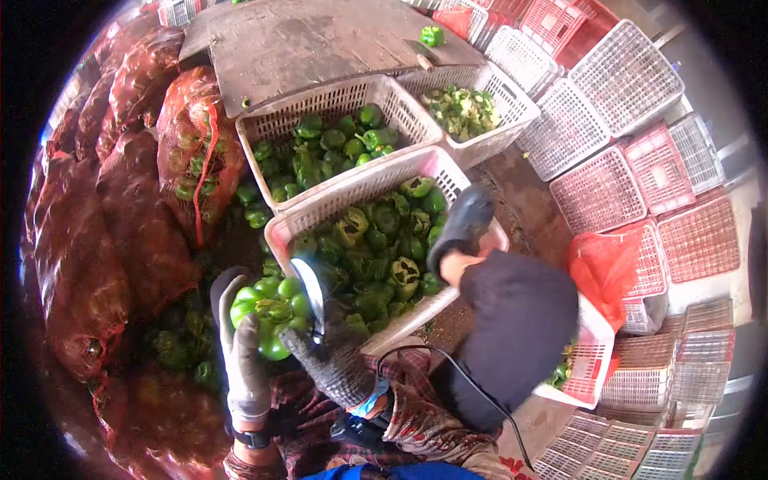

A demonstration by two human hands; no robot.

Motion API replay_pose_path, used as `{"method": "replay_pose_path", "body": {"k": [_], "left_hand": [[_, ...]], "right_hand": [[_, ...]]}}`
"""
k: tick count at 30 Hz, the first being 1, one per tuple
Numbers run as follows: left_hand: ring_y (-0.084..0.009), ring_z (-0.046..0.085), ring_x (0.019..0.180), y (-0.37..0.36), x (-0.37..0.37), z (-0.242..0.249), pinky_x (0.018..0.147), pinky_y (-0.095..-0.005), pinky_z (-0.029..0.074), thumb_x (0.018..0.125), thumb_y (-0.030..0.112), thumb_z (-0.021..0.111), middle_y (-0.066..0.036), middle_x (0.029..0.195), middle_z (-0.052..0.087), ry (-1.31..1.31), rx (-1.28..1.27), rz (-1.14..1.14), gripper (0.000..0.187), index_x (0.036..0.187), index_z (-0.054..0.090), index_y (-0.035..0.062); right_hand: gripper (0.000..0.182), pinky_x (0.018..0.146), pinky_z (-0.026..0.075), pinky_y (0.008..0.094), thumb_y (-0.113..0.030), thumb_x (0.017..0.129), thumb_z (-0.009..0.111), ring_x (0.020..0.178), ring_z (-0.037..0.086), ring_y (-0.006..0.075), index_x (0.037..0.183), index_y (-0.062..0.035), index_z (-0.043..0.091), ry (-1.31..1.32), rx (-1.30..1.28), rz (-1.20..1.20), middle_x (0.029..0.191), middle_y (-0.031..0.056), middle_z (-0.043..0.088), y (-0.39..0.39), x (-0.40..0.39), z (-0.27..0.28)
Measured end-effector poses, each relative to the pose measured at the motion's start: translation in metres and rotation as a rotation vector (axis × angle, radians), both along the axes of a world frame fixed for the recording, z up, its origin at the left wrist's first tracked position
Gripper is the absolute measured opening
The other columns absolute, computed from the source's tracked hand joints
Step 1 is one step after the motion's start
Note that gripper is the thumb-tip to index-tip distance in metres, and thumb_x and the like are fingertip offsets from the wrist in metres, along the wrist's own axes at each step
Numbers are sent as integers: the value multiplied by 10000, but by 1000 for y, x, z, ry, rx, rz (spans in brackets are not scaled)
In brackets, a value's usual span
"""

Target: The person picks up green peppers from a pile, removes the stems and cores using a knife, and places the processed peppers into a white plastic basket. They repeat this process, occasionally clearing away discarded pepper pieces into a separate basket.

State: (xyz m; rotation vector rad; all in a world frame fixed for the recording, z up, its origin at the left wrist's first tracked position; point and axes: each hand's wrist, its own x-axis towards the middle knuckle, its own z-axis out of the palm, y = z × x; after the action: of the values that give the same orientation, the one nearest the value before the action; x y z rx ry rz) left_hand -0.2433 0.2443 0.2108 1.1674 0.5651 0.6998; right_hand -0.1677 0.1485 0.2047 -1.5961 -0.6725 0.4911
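My left hand (242, 360), in a pale glove, grips a shiny green bell pepper (270, 310) from its left side. In my right hand (342, 364), gloved in grey, is a knife (310, 290) with a curved, bright blade close against the pepper's right side. Just beyond my hands stands a crate (344, 205) filled with green peppers, several of them cut open at the top. Another person's dark-gloved hand (466, 224) reaches over that crate from the right, its fingers partly hidden.
Behind are a crate (320, 104) of green peppers and one (498, 138) of pale green scraps. Red mesh sacks (120, 232) are piled left, with loose peppers (180, 348) beside them. Stacked crates (600, 188) line the right. A cable (480, 384) crosses near my right arm.
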Motion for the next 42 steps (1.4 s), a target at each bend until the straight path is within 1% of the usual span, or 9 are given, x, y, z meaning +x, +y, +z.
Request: {"method": "replay_pose_path", "body": {"k": [4, 8, 12, 16, 24, 30, 32, 38, 42], "left_hand": [[-227, 431, 1219, 10, 9, -5, 1054, -353, 320, 904, 364, 510, -119, 1347, 404, 110, 151, 3, 558, 1319, 431, 0], [-248, 486, 1203, 5, -16, 12, 1047, -381, 365, 955, 381, 461, -149, 1310, 485, -83, 67, 61, 578, 1397, 352, 25], [-264, 473, 1229, 8, -62, 15, 1069, -396, 350, 969, 379, 416, -155, 1348, 462, -208, -5, 89, 574, 1418, 317, 35], [-247, 506, 1180, 22, -84, 24, 1033, -378, 384, 900, 424, 544, -151, 1293, 496, -247, -68, 150, 666, 1392, 346, 21], [-244, 480, 1206, 24, -61, 8, 1063, -373, 349, 894, 359, 538, -140, 1328, 464, -174, -14, 55, 594, 1353, 388, 14], [-208, 497, 1144, 15, -67, 5, 1014, -329, 378, 870, 184, 492, -123, 1235, 505, -158, -66, -19, 525, 1351, 380, 6], [-259, 496, 1197, 8, -75, 7, 1050, -361, 365, 864, 304, 529, -158, 1299, 500, -199, -84, -28, 612, 1368, 373, -5], [-224, 520, 1137, 8, -74, -4, 1019, -338, 381, 886, 310, 507, -132, 1232, 528, -353, -272, 127, 536, 1316, 423, 2], [-222, 503, 1157, 5, -55, 0, 1024, -343, 373, 903, 322, 500, -131, 1254, 509, -264, -217, 60, 545, 1343, 388, 21]], "right_hand": [[699, 1078, 323, 404, -191, 865, 660, 1279, 428, 354, 1420, 22, 292, -9, 88, -53, 1371, 225, 437, 10, 11, -3], [705, 1084, 314, 390, -192, 862, 667, 1275, 440, 325, 1428, 15, 301, -270, 186, -10, 1379, 205, 447, 16, -8, 22], [762, 1083, 328, 401, -306, 845, 692, 1305, 416, 356, 1426, 0, 304, -141, 120, 60, 1394, 230, 427, 21, -61, 21], [791, 1090, 326, 403, -316, 832, 709, 1313, 397, 391, 1411, 35, 299, -380, 38, 141, 1407, 273, 386, 37, -72, 27], [713, 1053, 366, 392, -289, 872, 661, 1278, 440, 362, 1423, -2, 312, -283, 11, 102, 1389, 235, 422, 39, -48, 3], [693, 1082, 325, 357, -205, 859, 673, 1300, 419, 305, 1428, -11, 328, -89, 54, 91, 1395, 201, 434, 18, -50, 21], [690, 1080, 331, 364, -195, 850, 684, 1295, 427, 311, 1423, -17, 342, -143, 39, 90, 1387, 200, 446, 12, -60, 29], [658, 1072, 347, 378, -200, 845, 694, 1269, 455, 327, 1397, -26, 382, -345, 138, 57, 1363, 201, 471, 23, -68, 15], [618, 1064, 349, 373, -217, 865, 677, 1261, 460, 324, 1383, -27, 399, -103, 213, 41, 1355, 206, 474, 18, -50, 14]]}}
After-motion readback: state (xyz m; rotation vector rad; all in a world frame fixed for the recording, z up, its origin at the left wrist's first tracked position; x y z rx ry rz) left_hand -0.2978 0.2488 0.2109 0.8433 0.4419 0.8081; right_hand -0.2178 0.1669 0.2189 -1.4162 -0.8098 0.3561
